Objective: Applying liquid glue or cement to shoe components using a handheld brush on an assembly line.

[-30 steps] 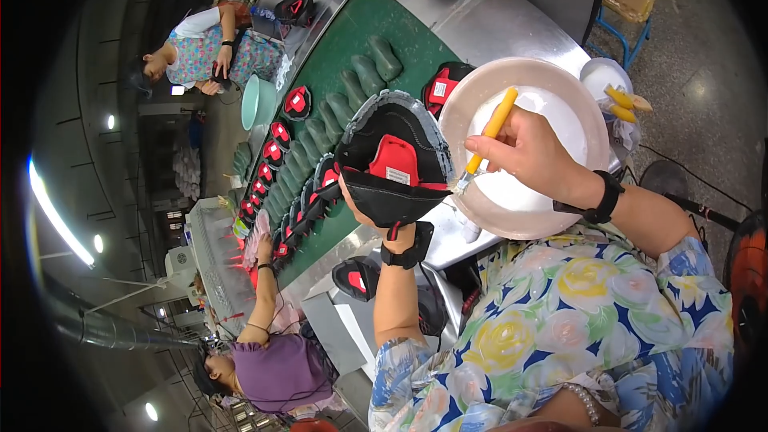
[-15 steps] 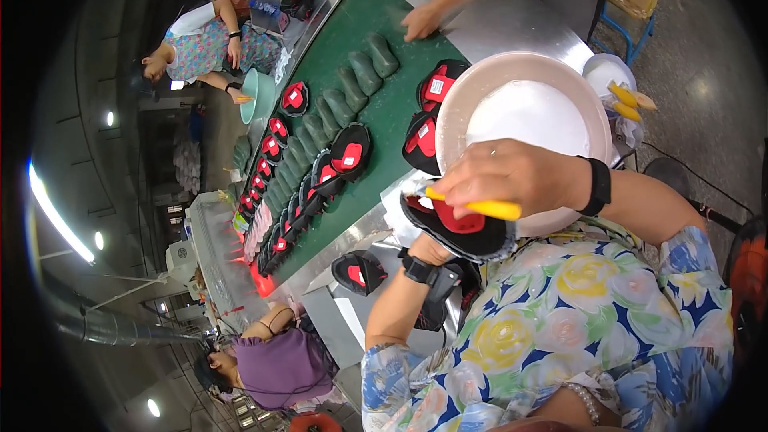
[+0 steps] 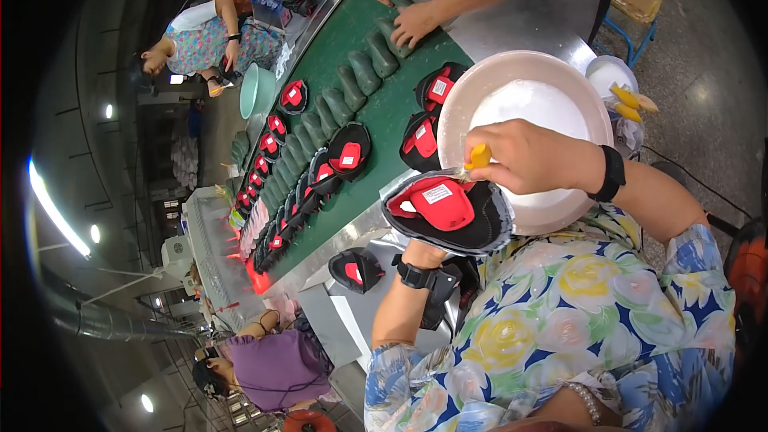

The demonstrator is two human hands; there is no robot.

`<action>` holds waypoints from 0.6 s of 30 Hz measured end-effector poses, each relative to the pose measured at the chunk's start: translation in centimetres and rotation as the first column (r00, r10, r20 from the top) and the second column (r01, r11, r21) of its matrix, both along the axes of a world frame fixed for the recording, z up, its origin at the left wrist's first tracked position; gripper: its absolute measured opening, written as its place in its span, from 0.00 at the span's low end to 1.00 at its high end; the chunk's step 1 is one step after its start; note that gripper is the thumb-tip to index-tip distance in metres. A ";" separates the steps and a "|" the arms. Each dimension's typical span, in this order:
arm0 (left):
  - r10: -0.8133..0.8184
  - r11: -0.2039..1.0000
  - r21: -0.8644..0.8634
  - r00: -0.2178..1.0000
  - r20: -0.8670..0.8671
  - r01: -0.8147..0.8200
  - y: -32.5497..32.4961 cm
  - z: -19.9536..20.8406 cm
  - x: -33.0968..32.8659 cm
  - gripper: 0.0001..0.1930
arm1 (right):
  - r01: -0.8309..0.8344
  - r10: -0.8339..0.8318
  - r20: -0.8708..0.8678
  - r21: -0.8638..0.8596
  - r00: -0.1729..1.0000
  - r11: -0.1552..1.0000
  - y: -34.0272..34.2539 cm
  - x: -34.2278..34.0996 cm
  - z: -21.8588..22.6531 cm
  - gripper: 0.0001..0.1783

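A black shoe upper with a red tongue and a white label (image 3: pixel 445 205) faces up in front of me. My left hand (image 3: pixel 424 254) holds it from below; most of its fingers are hidden under the upper. Closed in my right hand (image 3: pixel 534 154) is a yellow-handled brush (image 3: pixel 478 157). Its bristles touch the upper's frayed edge on the side toward the basin. Just beyond that hand stands a wide pale pink basin (image 3: pixel 598 112) with white liquid (image 3: pixel 532 102) inside.
A green conveyor belt (image 3: pixel 386 162) carries rows of black-and-red uppers (image 3: pixel 350 154) and dark green soles or lasts (image 3: pixel 364 72). A co-worker's hands (image 3: pixel 416 24) handle the nearest ones. Yellow-handled brushes (image 3: pixel 626 101) sit by a small tub. Two more people are at the left.
My right hand has shifted the brush from the upper's far-left edge to its edge by the basin. The upper lies flatter, showing its label. The co-worker's hands have moved onto the green pieces.
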State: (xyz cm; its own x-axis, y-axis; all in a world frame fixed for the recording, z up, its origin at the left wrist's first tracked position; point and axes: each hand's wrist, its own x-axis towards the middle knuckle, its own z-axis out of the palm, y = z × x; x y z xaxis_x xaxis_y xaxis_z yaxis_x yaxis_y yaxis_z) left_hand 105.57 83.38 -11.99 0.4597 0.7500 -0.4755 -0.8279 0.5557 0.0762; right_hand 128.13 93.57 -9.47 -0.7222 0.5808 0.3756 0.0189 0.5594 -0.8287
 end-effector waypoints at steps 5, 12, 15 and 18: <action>0.036 0.990 0.138 0.992 -0.120 -0.020 0.2 0.9 -0.6 0.24 | 0.007 0.023 0.184 -0.159 0.983 0.987 1.3 1.4 0.3 0.10; 0.127 0.945 0.325 0.954 -0.271 -0.033 4.0 0.9 0.0 0.24 | 0.119 -0.065 -0.238 0.217 0.969 0.969 0.6 -0.1 0.4 0.11; 0.177 0.917 0.397 0.927 -0.330 -0.034 2.6 1.9 -1.1 0.24 | 0.087 -0.069 -0.103 0.174 0.992 0.981 0.6 1.3 0.4 0.10; 0.247 0.886 0.461 0.893 -0.377 -0.050 2.5 2.2 -2.0 0.24 | 0.088 -0.088 0.014 0.015 0.996 0.996 0.1 2.2 0.7 0.09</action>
